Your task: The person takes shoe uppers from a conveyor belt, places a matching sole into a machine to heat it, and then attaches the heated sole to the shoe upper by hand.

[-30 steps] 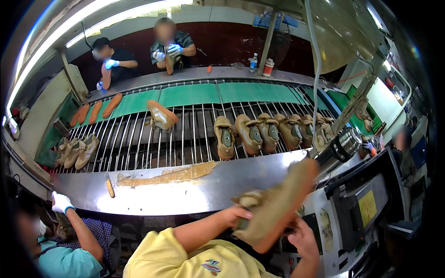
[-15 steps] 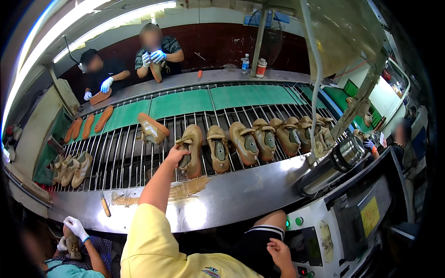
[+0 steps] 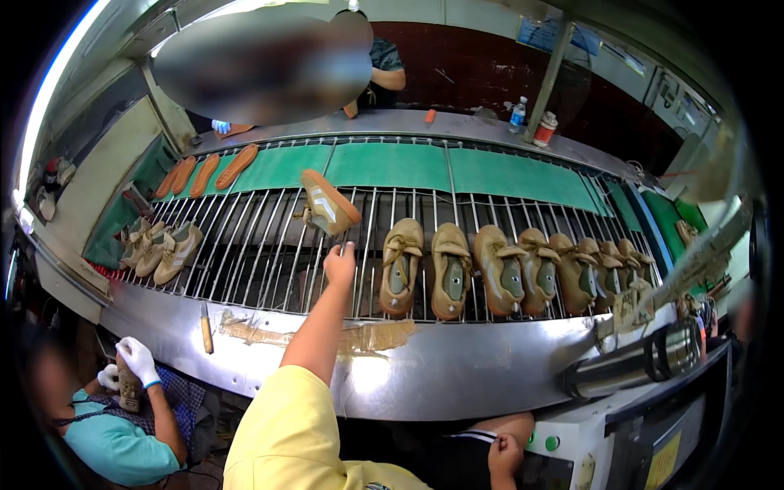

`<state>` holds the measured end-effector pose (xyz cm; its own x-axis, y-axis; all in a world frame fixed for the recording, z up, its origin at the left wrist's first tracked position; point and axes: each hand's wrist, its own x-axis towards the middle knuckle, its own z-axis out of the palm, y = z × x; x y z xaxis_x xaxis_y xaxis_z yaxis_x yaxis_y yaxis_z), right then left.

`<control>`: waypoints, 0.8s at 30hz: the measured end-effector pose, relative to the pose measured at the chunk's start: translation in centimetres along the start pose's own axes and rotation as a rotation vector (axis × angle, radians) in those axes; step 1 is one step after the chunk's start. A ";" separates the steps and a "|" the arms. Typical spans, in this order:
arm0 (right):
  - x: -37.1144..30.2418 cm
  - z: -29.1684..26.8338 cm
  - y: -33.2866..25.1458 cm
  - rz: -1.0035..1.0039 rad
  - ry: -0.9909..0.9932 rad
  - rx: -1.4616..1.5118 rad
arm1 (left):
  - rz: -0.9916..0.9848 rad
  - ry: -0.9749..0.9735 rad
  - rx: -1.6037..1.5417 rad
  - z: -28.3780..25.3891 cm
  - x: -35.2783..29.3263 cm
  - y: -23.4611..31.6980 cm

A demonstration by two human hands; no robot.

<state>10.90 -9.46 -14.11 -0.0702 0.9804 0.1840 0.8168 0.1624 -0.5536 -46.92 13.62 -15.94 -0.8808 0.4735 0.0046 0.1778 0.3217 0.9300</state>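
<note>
My left arm [image 3: 314,331] reaches over the roller conveyor. My left hand [image 3: 340,263] is just below a tan shoe [image 3: 327,208] with white stripes that lies tipped on its side, its gum-coloured sole turned up. The thumb and fingers are apart and nothing shows between them. Whether a fingertip touches this shoe I cannot tell. Right of the hand stands an upright laced tan shoe [image 3: 402,269], first in a row of several, beside another tan shoe [image 3: 449,273]. My right hand [image 3: 505,456] rests near my knee, fingers curled in, with nothing visible in it.
Gum soles [image 3: 237,167] lie at the far left by a green belt [image 3: 392,167]; several shoes [image 3: 175,253] stand nearer. A knife [image 3: 207,331] lies on the metal ledge [image 3: 457,367]. A steel flask [image 3: 633,359] is at right. Co-workers sit lower left and across the conveyor.
My left hand has let go of the upright laced shoe and moved left to the tipped one. My view has shifted, so the scene sits farther right. My right hand's fingers have curled in more.
</note>
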 end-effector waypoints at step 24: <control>2.8 2.0 -3.2 0.069 0.091 -0.173 | -0.041 0.158 -0.206 6.8 15.2 4.0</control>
<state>6.98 -7.03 -13.43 0.0351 0.9731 0.2275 0.9045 0.0659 -0.4214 -56.63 27.69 -14.64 -0.9458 0.3246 0.0073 0.0613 0.1563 0.9858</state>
